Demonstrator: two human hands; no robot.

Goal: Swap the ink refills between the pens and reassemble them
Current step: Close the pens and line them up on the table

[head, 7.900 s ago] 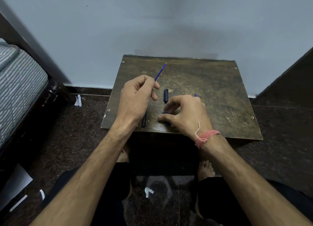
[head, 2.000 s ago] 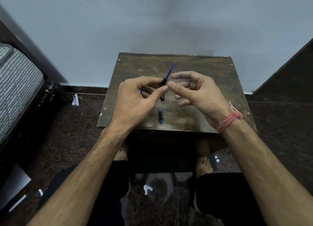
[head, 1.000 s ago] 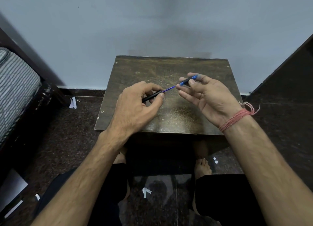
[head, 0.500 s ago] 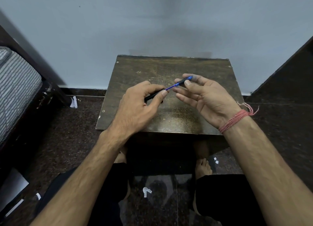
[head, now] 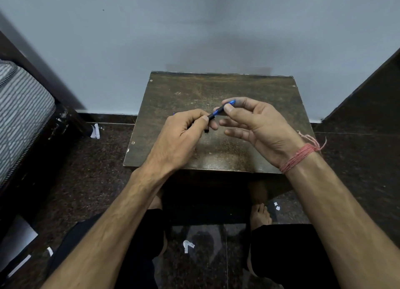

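Above the small dark wooden table (head: 255, 89), my left hand (head: 181, 135) grips the black barrel of a pen, most of it hidden in the fist. My right hand (head: 253, 122) pinches the pen's blue front piece (head: 223, 108) between thumb and forefinger, its other fingers spread loosely below. The two parts sit almost end to end, and only a short blue stretch shows between the hands. A small dark pen part (head: 206, 130) lies on the table just under the fingers. A tiny blue tip (head: 173, 114) peeks out behind my left hand.
A striped mattress (head: 19, 115) on a dark bed frame stands at the left. A dark cabinet edge (head: 368, 89) rises at the right. Scraps of white paper (head: 188, 245) lie on the dark floor near my knees and feet. The wall runs behind the table.
My hands have come closer together. The long exposed blue refill between barrel and front piece has shrunk to a short stub as the front piece slid down toward the barrel.
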